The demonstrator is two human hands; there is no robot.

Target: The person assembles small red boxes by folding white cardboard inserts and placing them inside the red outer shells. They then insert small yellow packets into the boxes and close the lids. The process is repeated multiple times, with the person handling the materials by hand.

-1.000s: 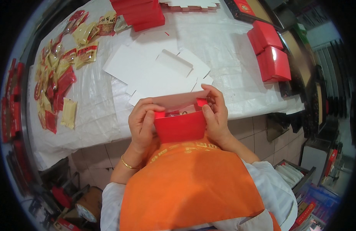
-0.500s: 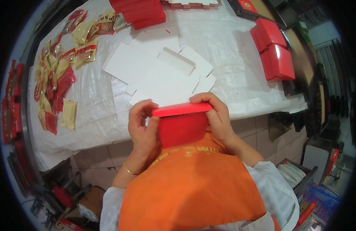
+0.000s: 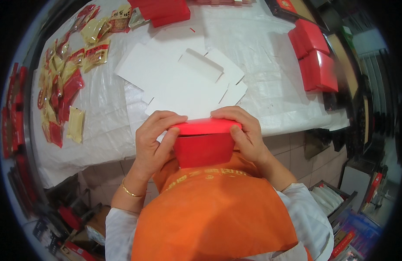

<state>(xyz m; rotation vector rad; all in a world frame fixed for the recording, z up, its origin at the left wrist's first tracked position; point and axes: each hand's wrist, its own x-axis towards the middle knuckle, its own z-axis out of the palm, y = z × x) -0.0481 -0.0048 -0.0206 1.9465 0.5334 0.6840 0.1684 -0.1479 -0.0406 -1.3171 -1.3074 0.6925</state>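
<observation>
A red cardboard box [image 3: 204, 150] is held up against my orange apron, just in front of the table's near edge. Its lid flap lies along the top, with a thin dark gap under it. My left hand [image 3: 155, 141] grips the left end of the flap between thumb and fingers. At the right end, my right hand [image 3: 244, 132] pinches the same flap, fingers over the top and thumb on the front. Beyond the box, flat white card blanks [image 3: 179, 82] overlap on the table, one with a raised fold.
Several packaged snacks in cream and red wrappers [image 3: 75, 126] cover the table's left side. A stack of red boxes [image 3: 166, 11] stands at the back, and more red boxes [image 3: 320, 71] sit at the right edge. White sheeting [image 3: 109, 139] covers the table.
The flap has come down further over the front of the box, its edge nearer the front panel. My left hand has shifted outward, and its fingers now reach over the top.
</observation>
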